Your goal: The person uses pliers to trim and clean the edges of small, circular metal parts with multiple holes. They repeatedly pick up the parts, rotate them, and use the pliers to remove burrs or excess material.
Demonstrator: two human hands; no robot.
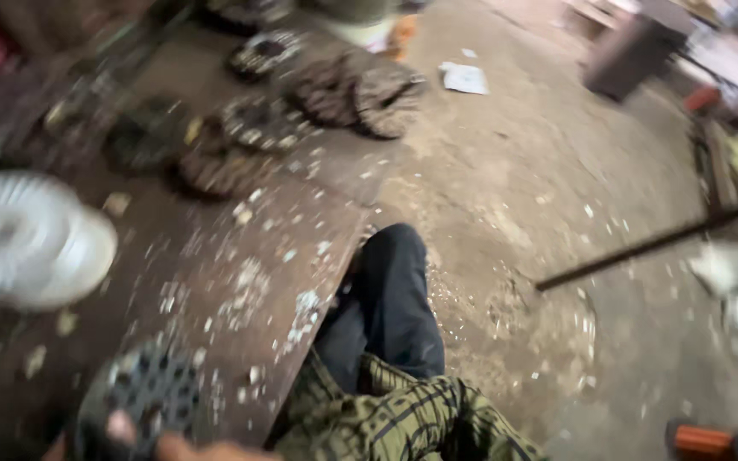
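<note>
Rusty bench (pixel 241 282), metal chips (pixel 245 294), gears (pixel 386 98)

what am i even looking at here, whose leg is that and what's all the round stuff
This is one picture from a camera worn on a person's head, looking down, and it is blurred by movement. The dark trouser leg and checked shirt are the wearer's own. At the bottom left a hand touches a dark round perforated disc; which hand it is, I cannot tell. It lies on a rusty metal plate strewn with pale chips. Further off lie more dark toothed discs, and a pale gear-like wheel at the left. A long rod lies on the dirt floor.
</note>
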